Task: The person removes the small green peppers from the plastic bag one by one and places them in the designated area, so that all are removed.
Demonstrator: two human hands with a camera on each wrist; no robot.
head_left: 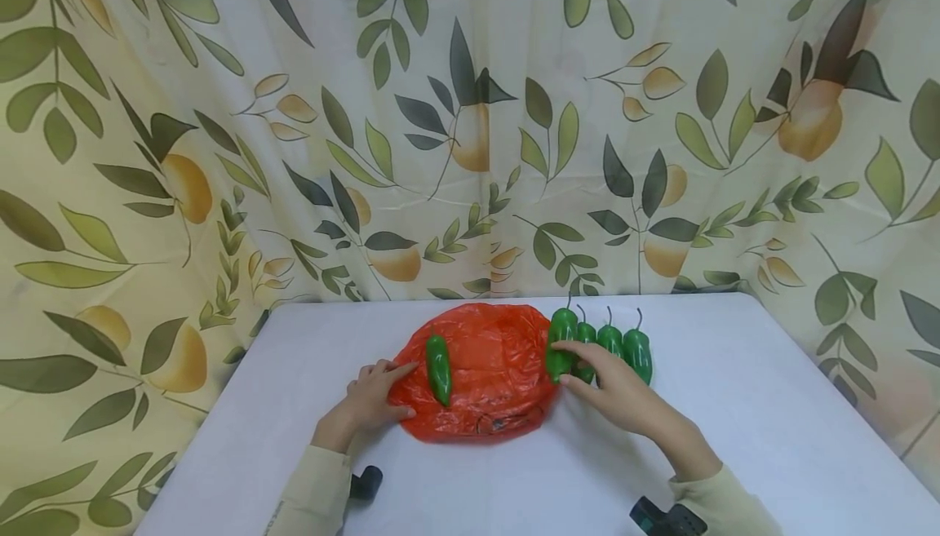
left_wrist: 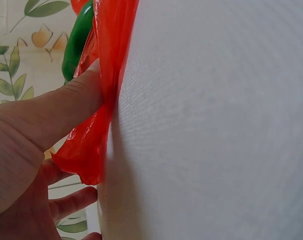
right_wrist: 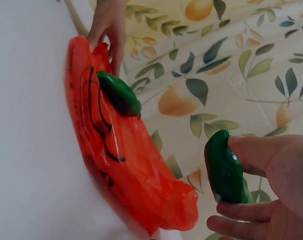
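Patterned curtain, cream with leaves and orange fruit, standing beyond both hands and spreading well to either side of them. White table beneath both hands, its far edge beyond their reach. Red bag, thin and crinkled, flat between the two hands; its left rim under the left hand, its right rim just beside the right hand's grip. Left sleeve and right sleeve, pale, each nearer the wearer than its hand. Left hand: thumb and fingers spread wide, thumb resting on the bag's edge, no pepper held. Right hand: narrow grip, holding a green pepper between thumb and fingertips; whether that pepper touches the table, cannot tell. Held pepper by the bag's right rim, roughly upright in the head view, stem end away from the wearer. Three more peppers in a row just beyond and to the right of the grip, the nearest partly covered by the fingers. Single pepper on top of the bag, just right of the left fingertips, well apart from the right-hand grip. Black wrist devices, one by each cuff, behind the hands. Thin stems on the row, pointing away from the grip.
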